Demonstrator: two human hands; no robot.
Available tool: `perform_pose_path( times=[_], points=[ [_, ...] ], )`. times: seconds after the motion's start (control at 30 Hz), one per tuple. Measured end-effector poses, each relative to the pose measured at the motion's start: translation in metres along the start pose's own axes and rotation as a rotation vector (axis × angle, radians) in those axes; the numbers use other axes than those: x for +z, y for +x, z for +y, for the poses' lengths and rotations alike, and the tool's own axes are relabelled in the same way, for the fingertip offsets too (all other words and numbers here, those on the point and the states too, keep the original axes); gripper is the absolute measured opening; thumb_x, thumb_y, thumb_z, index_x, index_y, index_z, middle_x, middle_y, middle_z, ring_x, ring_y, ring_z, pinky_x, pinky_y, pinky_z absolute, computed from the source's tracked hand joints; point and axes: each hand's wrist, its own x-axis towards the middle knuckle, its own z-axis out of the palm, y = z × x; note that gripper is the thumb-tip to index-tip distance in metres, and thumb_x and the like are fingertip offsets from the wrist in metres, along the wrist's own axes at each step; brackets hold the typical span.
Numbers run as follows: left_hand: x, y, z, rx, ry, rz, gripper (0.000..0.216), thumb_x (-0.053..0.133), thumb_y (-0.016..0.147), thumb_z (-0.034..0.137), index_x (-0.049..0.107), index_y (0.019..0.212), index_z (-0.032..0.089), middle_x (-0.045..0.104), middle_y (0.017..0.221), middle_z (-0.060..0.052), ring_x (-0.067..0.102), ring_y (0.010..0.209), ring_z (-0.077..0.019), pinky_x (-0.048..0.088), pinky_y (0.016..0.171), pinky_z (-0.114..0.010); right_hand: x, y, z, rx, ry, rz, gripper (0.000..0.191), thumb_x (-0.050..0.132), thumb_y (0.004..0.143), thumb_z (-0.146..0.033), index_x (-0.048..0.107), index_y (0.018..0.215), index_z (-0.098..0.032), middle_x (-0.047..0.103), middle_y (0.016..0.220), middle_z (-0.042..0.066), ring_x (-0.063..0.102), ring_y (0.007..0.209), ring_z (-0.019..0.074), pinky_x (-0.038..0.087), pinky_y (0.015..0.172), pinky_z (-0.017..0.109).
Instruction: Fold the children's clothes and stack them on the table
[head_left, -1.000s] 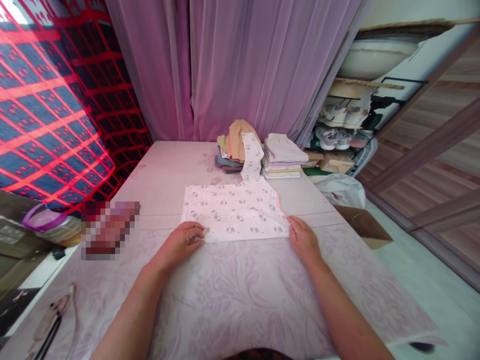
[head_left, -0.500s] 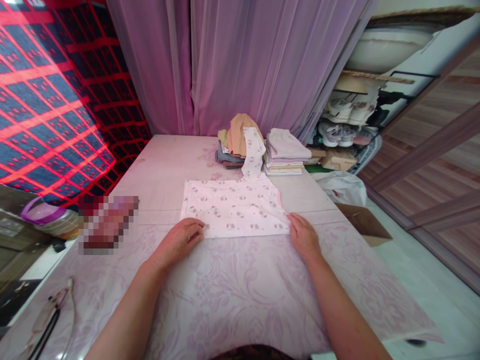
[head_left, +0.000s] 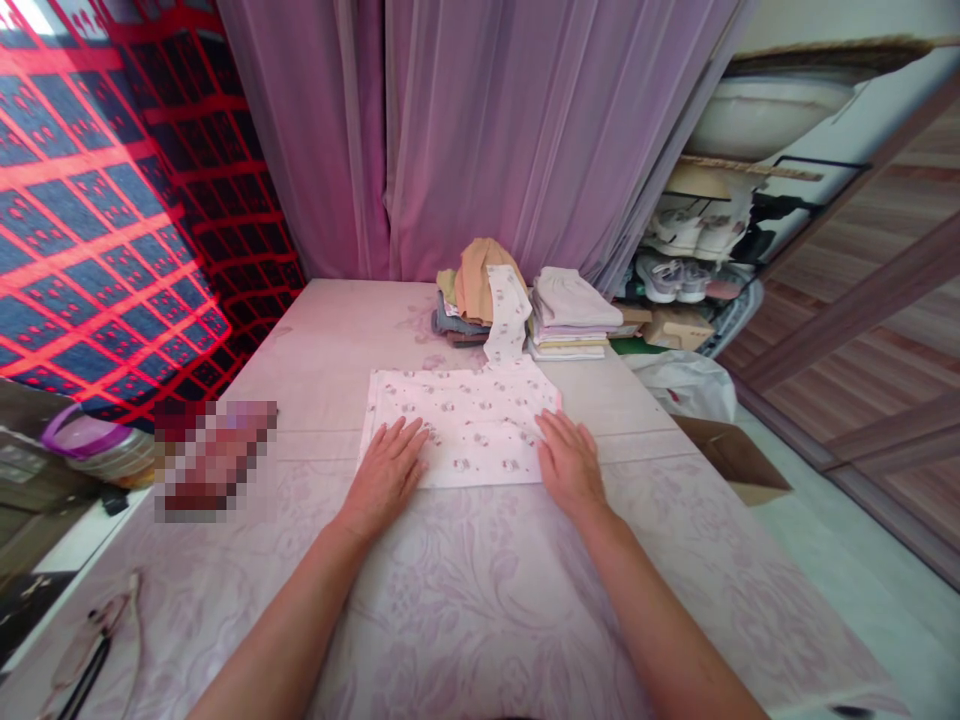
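A white child's shirt (head_left: 480, 420) with a small printed pattern and pink edging lies folded lengthwise on the table. One sleeve stretches away toward the clothes at the back. My left hand (head_left: 391, 465) rests flat on its near left part, fingers extended. On the near right part lies my right hand (head_left: 571, 462), palm down with the fingers outstretched. Neither hand grips the fabric. The cloth under both palms is hidden.
Behind the shirt sit a loose clothes pile (head_left: 480, 285) and a neat folded stack (head_left: 574, 305). Eyeglasses (head_left: 94, 640) and a blurred-out reddish item (head_left: 221, 455) lie at left. A cardboard box (head_left: 731, 455) stands beyond the right edge. The table (head_left: 465, 600) has a floral cover.
Both hands have moved from the shirt's near edge and corner onto its surface, flattening out. The right hand has let go of the pink-edged corner. The view has tilted slightly.
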Motion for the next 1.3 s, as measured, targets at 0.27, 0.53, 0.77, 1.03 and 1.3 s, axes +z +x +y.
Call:
perform_pose_path(
  times=[0.27,0.53,0.77,1.03,1.3],
  points=[
    [0.011,-0.002,0.004,0.006,0.099,-0.130,0.056,0.034,0.094,0.048,0.037,0.143,0.022,0.040,0.147,-0.007,0.034,0.136,-0.0276,0.024,0.112,-0.049,0.030,0.025,-0.096,-0.313,0.147,-0.547,0.057,0.029,0.095,-0.046,0.031,0.146,-0.021,0.025,0.154,0.007,0.017,0.143,0.0210,0.009,0.115,0.050],
    [0.009,0.000,0.003,-0.005,0.073,-0.153,0.059,0.034,0.092,0.052,0.039,0.142,0.022,0.040,0.147,-0.007,0.035,0.136,-0.0281,0.024,0.111,-0.048,0.014,0.014,-0.030,-0.235,0.029,-0.564,0.057,0.026,0.095,-0.045,0.030,0.146,-0.020,0.023,0.155,0.006,0.015,0.143,0.0187,0.010,0.116,0.047],
    [0.012,-0.003,0.000,-0.027,0.095,-0.144,0.062,0.033,0.091,0.055,0.041,0.141,0.019,0.042,0.146,-0.010,0.035,0.136,-0.0279,0.025,0.111,-0.047,0.002,0.004,0.014,-0.182,-0.048,-0.527,0.056,0.025,0.096,-0.042,0.030,0.146,-0.018,0.025,0.154,0.007,0.020,0.142,0.0190,0.016,0.115,0.046],
    [0.013,-0.004,-0.001,-0.041,0.119,-0.180,0.065,0.031,0.091,0.056,0.039,0.142,0.017,0.040,0.147,-0.011,0.033,0.137,-0.0283,0.025,0.111,-0.048,-0.008,-0.010,0.051,-0.105,-0.102,-0.486,0.053,0.026,0.095,-0.039,0.033,0.145,-0.022,0.030,0.152,0.007,0.026,0.140,0.0209,0.020,0.113,0.049],
    [0.009,0.015,0.012,-0.126,0.108,-0.247,0.055,0.037,0.091,0.051,0.047,0.136,0.022,0.045,0.144,-0.010,0.037,0.135,-0.0291,0.025,0.110,-0.052,-0.002,-0.014,0.055,-0.109,-0.102,-0.446,0.052,0.027,0.095,-0.039,0.033,0.145,-0.025,0.033,0.151,0.007,0.028,0.139,0.0211,0.020,0.112,0.050]
  ],
)
